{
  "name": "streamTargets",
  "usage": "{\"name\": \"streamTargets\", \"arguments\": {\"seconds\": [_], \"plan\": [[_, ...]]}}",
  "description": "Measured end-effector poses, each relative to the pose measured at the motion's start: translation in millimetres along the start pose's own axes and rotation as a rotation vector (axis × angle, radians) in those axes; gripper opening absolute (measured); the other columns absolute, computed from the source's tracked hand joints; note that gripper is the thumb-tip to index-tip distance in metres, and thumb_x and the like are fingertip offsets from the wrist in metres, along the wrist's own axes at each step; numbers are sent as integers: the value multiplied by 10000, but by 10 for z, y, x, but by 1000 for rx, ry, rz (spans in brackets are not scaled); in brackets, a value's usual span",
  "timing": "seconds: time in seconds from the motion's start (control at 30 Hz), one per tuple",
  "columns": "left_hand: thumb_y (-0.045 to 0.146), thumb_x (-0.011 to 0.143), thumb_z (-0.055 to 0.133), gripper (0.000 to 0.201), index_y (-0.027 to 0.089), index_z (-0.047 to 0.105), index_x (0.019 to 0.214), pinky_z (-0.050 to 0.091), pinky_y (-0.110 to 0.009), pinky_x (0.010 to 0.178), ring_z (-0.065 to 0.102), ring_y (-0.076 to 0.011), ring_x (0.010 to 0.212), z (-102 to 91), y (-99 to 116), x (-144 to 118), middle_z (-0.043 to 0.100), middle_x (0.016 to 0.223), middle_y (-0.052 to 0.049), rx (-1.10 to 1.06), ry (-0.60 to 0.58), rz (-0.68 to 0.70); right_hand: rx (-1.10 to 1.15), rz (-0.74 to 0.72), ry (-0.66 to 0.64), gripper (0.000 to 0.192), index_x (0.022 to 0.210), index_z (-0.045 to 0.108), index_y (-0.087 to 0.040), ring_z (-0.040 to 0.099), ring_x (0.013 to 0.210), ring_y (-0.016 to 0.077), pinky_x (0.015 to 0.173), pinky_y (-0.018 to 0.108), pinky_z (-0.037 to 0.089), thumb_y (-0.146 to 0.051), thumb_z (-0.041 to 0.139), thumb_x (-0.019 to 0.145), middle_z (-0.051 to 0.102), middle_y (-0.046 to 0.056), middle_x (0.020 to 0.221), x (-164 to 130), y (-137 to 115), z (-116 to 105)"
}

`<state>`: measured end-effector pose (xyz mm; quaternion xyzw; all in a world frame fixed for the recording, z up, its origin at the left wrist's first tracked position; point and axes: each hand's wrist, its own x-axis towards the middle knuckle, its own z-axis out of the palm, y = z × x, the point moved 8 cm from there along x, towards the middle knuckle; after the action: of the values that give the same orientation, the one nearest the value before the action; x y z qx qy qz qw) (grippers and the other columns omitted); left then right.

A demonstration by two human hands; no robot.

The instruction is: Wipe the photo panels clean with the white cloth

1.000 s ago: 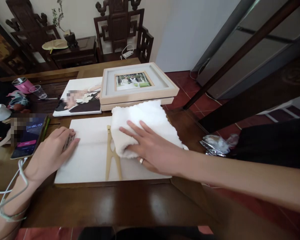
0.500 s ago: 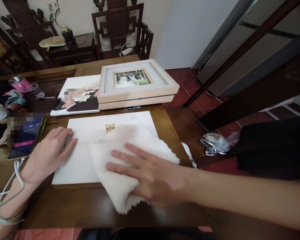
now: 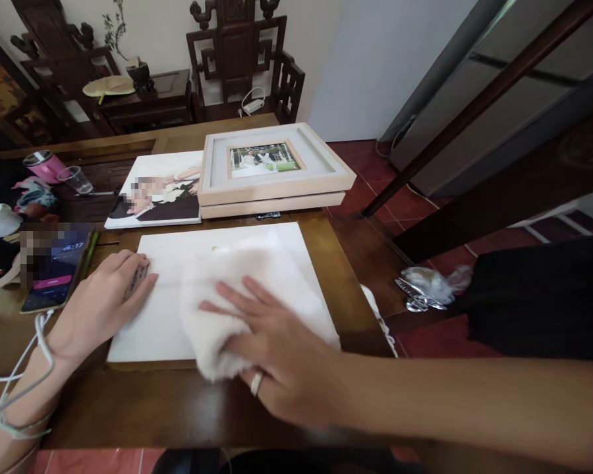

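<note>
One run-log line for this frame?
left hand: flat on white board | right hand: pressing white cloth onto board | stacked frames behind

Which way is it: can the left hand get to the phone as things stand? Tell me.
Probably yes. The left hand rests flat on the white board's left edge, and the phone lies just beside it on the table, with nothing between them.

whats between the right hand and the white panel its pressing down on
A white fluffy cloth lies between them: the right hand presses flat on it, and it rests on the white panel. The head view shows this.
</note>
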<state>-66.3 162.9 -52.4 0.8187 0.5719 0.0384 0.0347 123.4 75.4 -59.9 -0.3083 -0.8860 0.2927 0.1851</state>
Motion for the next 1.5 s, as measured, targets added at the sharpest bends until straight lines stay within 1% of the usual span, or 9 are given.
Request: {"name": "streamTargets", "arguments": {"seconds": [0.17, 0.37, 0.57, 0.73, 0.83, 0.9, 1.0, 1.23, 1.5], "plan": [[500, 952, 305, 408, 180, 536, 1054, 466, -452, 959, 580, -287, 1025, 25, 23, 17, 577, 1057, -109, 70, -18, 32, -83, -137, -166, 336, 1109, 690, -204, 175, 1466, 308, 1191, 544, 55, -207, 591, 787, 380, 82, 1538, -81, -212, 110], [502, 952, 301, 392, 192, 524, 1038, 462, -455, 951, 581, -292, 1031, 29, 33, 36, 585, 1068, -115, 81, -18, 44, -248, -201, -257, 446, 1232, 633, -180, 190, 1465, 298, 1190, 536, 100, -189, 595, 788, 369, 94, 1543, 214, 58, -5], [509, 958, 295, 404, 190, 525, 1049, 462, -451, 953, 584, -289, 1025, 35, 25, 27, 585, 1070, -114, 82, -14, 53, -310, -153, -202, 490, 1278, 599, -158, 178, 1466, 314, 1177, 579, 107, -157, 578, 789, 358, 115, 1547, 409, 247, -76], [498, 959, 295, 410, 183, 530, 1076, 459, -453, 966, 578, -292, 1044, 44, 17, 17, 579, 1083, -113, 74, -18, 53, -340, -245, -110, 279, 1065, 722, -192, 234, 1423, 436, 1108, 689, 150, -214, 616, 807, 397, 182, 1512, 167, -89, 108], [484, 956, 305, 405, 176, 534, 1083, 452, -453, 974, 573, -294, 1056, 59, 19, 28, 576, 1093, -116, 61, -19, 62, -341, -420, -36, 205, 921, 745, -226, 374, 1363, 424, 1080, 678, 239, -249, 545, 884, 497, 161, 1444, -39, -385, 272], [480, 954, 315, 396, 180, 537, 1084, 443, -446, 984, 573, -293, 1061, 63, 20, 35, 578, 1093, -113, 59, -17, 74, -356, -502, 16, 306, 832, 741, -219, 456, 1311, 400, 1064, 642, 304, -252, 456, 939, 564, 149, 1379, -121, -490, 338], [480, 953, 326, 386, 180, 537, 1071, 430, -438, 999, 568, -291, 1073, 60, 21, 38, 578, 1099, -115, 52, -14, 99, -344, -545, -3, 327, 833, 734, -221, 444, 1323, 378, 1076, 614, 308, -228, 425, 939, 577, 134, 1367, -124, -495, 358], [444, 946, 308, 408, 139, 527, 1105, 433, -470, 985, 552, -309, 1077, 72, 21, 37, 565, 1116, -142, 58, -51, 115, -298, -361, -278, 340, 1184, 662, -260, 294, 1430, 310, 1148, 592, 196, -281, 579, 855, 443, 70, 1505, 167, -218, 174], [476, 951, 289, 457, 139, 538, 1132, 422, -457, 1015, 556, -303, 1095, 69, 21, 26, 567, 1105, -139, 81, -41, 96, -405, -174, -156, 425, 1251, 616, -171, 248, 1446, 326, 1159, 586, 170, -180, 576, 828, 398, 126, 1526, 561, 239, -30]]}}
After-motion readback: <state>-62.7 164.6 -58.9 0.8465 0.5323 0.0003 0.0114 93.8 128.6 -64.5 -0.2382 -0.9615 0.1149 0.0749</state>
